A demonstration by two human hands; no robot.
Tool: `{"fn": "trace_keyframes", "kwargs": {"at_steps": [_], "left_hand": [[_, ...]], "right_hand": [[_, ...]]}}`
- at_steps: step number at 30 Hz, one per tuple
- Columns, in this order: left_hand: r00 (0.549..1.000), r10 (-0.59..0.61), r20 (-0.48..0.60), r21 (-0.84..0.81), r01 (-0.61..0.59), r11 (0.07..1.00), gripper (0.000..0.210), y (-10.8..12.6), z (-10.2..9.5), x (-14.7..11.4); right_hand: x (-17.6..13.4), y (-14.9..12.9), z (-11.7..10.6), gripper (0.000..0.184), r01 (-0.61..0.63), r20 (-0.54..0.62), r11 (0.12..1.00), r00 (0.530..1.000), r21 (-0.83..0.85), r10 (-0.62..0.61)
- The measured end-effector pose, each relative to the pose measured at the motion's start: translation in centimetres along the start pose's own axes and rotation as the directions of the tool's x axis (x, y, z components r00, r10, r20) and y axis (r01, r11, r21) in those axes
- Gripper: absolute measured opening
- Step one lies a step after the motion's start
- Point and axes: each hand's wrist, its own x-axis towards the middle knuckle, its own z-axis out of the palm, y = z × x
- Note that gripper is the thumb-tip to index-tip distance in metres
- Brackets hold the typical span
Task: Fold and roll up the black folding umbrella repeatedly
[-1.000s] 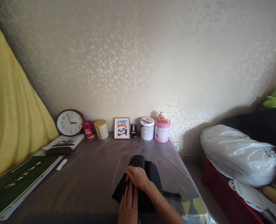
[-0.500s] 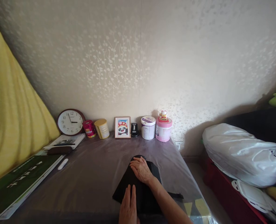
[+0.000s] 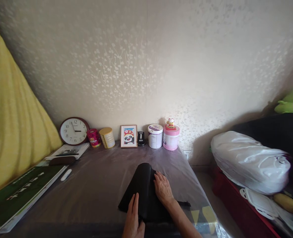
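Note:
A black folded piece of fabric (image 3: 142,185) lies on the table's near part, with a raised fold running lengthwise and a thin black strap (image 3: 184,204) sticking out to the right. My left hand (image 3: 133,216) is at its near left side, fingers straight along the fold and thumb by the near edge, holding the fabric between them. Flat on the right part of the fabric rests my right hand (image 3: 163,189), fingers stretched out. The fabric's underside is hidden.
Along the wall stand a clock (image 3: 74,131), a red can (image 3: 93,138), a yellow can (image 3: 107,137), a picture frame (image 3: 128,136) and two tubs (image 3: 155,136). A green book (image 3: 17,190) and a white pen-like object (image 3: 66,175) lie left. A plastic bag (image 3: 247,162) sits beyond the table's right edge.
My right hand has slid from the top of the fabric to its right part. A lengthwise fold now stands up between the hands. My left thumb has come into view.

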Motion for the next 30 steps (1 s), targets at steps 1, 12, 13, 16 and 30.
{"fn": "trace_keyframes", "kwargs": {"at_steps": [1,12,13,16,30], "left_hand": [[1.0,-0.013,0.004,-0.029,0.013,0.999,0.08,0.0,-0.2,0.0],[0.996,-0.088,0.023,-0.164,0.091,0.982,0.071,0.6,-0.9,-0.1],[0.996,-0.09,0.023,-0.166,0.093,0.982,0.071,0.5,-0.9,-0.1],[0.995,-0.085,0.052,-0.163,0.093,0.982,0.073,0.2,-1.1,0.0],[0.999,0.008,-0.031,0.052,-0.006,0.999,0.084,0.2,0.6,-0.1]], "right_hand": [[-0.7,0.7,-0.2,0.036,-0.025,0.007,0.999,1.0,-0.02,0.025],[-0.5,4.5,-2.7,0.031,-0.327,-0.003,0.923,0.942,0.204,0.334],[-0.3,4.4,-2.7,0.031,-0.338,0.022,0.914,0.939,0.223,0.342],[-0.1,3.9,-2.6,0.033,-0.348,0.054,0.902,0.937,0.257,0.346],[0.2,2.6,-2.1,0.031,-0.29,-0.016,0.901,0.95,0.323,0.311]]}}
